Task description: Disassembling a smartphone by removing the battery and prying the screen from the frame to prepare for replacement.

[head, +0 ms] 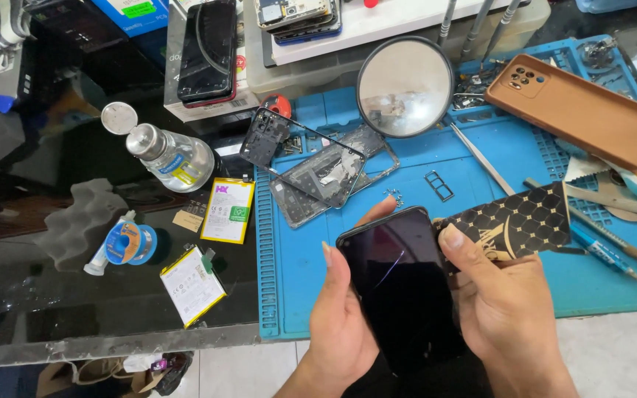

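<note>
Smartphone (401,284) held near edge of scene, over front lip of blue repair mat (311,295), screen up. Left hand (340,317) cupping left side, fingers wrapped behind, fingertip showing past top edge. Right hand (503,309) gripping right side w/ thumb pressed on edge, also pinching black card w/ gold pattern (514,221) against phone's right rim, prob. as thin wedge at seam btwn screen & frame. Two-handed grip likely for steadiness while card works edge.

Phone look: glossy black glass, dark, rounded corners, faint curved scratch or hairline mark mid-screen.

Around: round mirror (405,87) far centre; stripped phone frames (318,166) just left of it; tan phone case (580,110) far right; tweezers & tools (606,203) right. Off mat on dark tabletop (38,295): two batteries (193,284), solder spool (128,243), clear bottle (175,156).
</note>
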